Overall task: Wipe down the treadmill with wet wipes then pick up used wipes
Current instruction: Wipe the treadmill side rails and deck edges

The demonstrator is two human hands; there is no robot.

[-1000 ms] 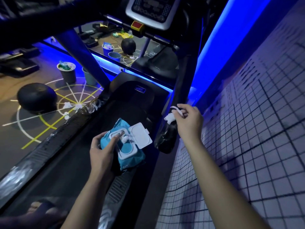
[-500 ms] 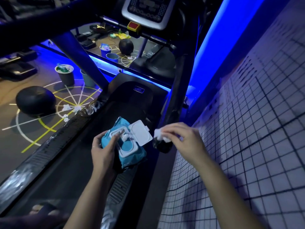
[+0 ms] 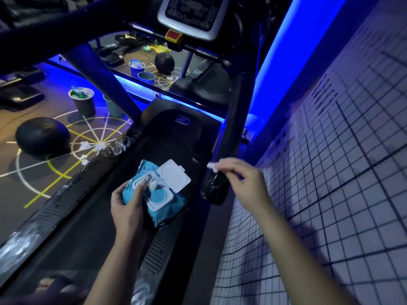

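Now shows right hand (image 3: pixel 246 183) lower than a second ago, pinching a small white wipe (image 3: pixel 211 166) at the fingertips, just beside treadmill (image 3: pixel 176 128) right upright. Grips blue wipe pack (image 3: pixel 163 201) in left hand (image 3: pixel 128 208), lid (image 3: pixel 175 176) flipped open, above the belt's right edge. Notes crumpled wipes (image 3: pixel 88 147) on floor (image 3: pixel 33 177) by left rail.

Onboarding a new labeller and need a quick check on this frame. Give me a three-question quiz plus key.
1. True or false: the white plastic flip lid of the blue soft wet-wipe pack, held in the left hand, is closed.
2. Which hand pinches the small white crumpled wipe? A: left hand. B: right hand.
3. Fill in: the loose white used wipes on the floor lie beside the black round ____.
Key: 1 false; 2 B; 3 ball.
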